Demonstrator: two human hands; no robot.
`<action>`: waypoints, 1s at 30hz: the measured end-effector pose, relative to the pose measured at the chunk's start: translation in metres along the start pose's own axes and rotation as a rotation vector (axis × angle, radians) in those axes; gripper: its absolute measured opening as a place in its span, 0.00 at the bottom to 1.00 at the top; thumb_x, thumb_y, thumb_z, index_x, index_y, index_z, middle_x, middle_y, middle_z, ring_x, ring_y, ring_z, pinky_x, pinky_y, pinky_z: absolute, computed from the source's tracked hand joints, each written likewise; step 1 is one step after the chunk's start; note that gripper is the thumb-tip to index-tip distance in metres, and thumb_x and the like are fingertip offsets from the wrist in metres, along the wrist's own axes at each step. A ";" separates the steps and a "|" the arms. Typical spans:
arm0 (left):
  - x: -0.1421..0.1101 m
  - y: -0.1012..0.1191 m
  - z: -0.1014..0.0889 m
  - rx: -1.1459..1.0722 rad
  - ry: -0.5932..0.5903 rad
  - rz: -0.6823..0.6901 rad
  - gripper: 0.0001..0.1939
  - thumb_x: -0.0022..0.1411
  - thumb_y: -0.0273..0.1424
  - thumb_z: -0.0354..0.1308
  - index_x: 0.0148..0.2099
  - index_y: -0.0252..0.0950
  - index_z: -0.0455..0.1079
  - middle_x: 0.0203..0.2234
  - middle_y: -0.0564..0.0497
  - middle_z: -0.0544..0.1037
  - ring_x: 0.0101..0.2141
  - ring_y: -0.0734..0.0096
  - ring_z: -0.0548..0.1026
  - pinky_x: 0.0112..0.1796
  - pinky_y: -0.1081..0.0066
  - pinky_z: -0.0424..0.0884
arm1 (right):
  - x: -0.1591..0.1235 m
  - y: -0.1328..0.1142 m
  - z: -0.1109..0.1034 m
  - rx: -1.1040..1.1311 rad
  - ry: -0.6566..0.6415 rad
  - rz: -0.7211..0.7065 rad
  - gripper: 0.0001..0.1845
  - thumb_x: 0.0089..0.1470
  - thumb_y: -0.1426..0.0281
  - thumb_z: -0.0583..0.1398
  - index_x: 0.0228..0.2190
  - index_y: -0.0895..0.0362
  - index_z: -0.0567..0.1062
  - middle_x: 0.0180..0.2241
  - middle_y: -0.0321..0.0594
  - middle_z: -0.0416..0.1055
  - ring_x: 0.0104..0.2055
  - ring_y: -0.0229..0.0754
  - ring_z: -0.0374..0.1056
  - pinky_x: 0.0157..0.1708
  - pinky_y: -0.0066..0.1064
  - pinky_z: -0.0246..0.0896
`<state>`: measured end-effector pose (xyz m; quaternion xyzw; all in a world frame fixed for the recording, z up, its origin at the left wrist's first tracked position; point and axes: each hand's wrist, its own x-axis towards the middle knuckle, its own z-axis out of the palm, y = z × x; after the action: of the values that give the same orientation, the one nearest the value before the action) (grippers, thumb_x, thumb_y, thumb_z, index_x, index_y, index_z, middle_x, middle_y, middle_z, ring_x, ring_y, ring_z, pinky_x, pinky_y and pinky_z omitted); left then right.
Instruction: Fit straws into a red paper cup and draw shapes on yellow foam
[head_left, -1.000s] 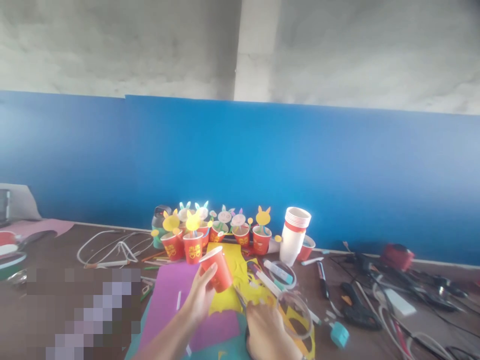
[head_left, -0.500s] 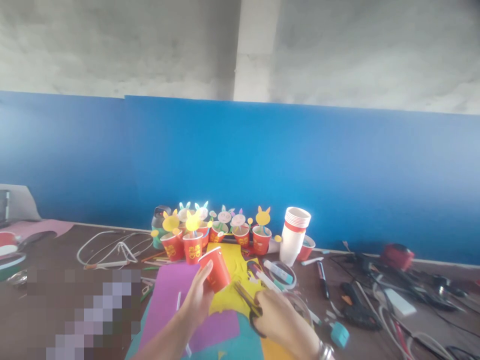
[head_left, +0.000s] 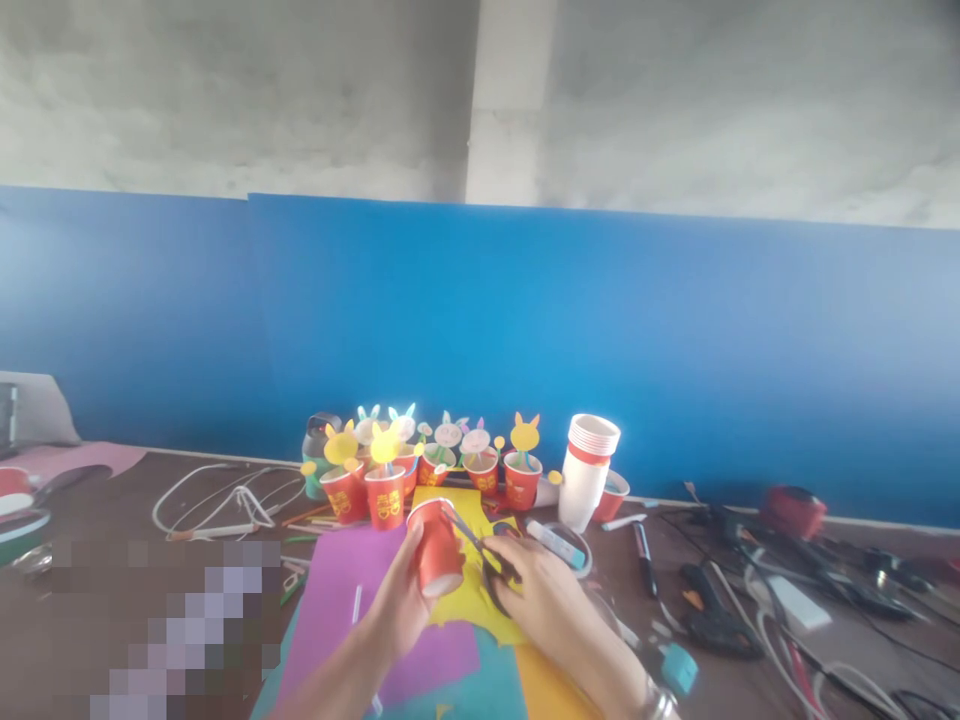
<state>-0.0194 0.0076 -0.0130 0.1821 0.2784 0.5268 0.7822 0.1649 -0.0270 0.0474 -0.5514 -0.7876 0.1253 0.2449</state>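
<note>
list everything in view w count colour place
held cup: one, red, left hand
scissors: one, dark handles, right hand
decorated cups: at least six, red, back
cup stack: one, white, back right
paper: several sheets, multicoloured, centre
markers: several, mixed, centre right
bottle: one, green, back left
glue gun: one, black, right
small block: one, teal, right
cables: many, white and black, sides
partition: one, blue, behind
desk: one, brown, beneath
hands: two, bare, front centre

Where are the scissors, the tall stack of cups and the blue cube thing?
Scissors [head_left: 504, 566]: head view, on the handle.
Stack of cups [head_left: 581, 490]: head view, on the white side.
Blue cube [head_left: 679, 668]: head view, front.
</note>
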 end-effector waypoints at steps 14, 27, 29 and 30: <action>0.001 -0.002 -0.002 0.009 -0.100 -0.060 0.21 0.66 0.40 0.55 0.56 0.33 0.67 0.40 0.44 0.83 0.43 0.58 0.80 0.48 0.65 0.72 | 0.001 0.001 0.017 -0.098 0.029 -0.103 0.23 0.56 0.75 0.56 0.53 0.54 0.70 0.39 0.43 0.74 0.42 0.48 0.69 0.40 0.34 0.61; 0.001 0.003 -0.005 0.052 -0.115 -0.049 0.28 0.60 0.42 0.62 0.58 0.34 0.66 0.40 0.42 0.83 0.44 0.54 0.80 0.43 0.65 0.75 | 0.002 0.001 0.012 -0.082 -0.015 -0.122 0.24 0.57 0.75 0.55 0.56 0.55 0.69 0.40 0.44 0.74 0.44 0.47 0.68 0.42 0.33 0.61; -0.001 0.004 -0.003 0.061 -0.096 -0.056 0.28 0.60 0.42 0.62 0.58 0.34 0.67 0.40 0.43 0.83 0.43 0.53 0.80 0.41 0.65 0.76 | 0.002 0.001 0.011 -0.081 -0.020 -0.120 0.25 0.57 0.76 0.55 0.56 0.56 0.69 0.41 0.45 0.74 0.44 0.48 0.68 0.42 0.34 0.61; -0.002 0.004 -0.003 0.064 -0.089 -0.057 0.26 0.60 0.42 0.61 0.57 0.34 0.67 0.40 0.43 0.83 0.42 0.54 0.80 0.40 0.66 0.76 | 0.002 0.001 0.011 -0.080 -0.019 -0.121 0.25 0.57 0.76 0.55 0.56 0.56 0.69 0.41 0.45 0.74 0.45 0.48 0.68 0.43 0.35 0.61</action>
<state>-0.0244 0.0075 -0.0124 0.2224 0.2651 0.4863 0.8024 0.1597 -0.0239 0.0377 -0.5110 -0.8261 0.0841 0.2222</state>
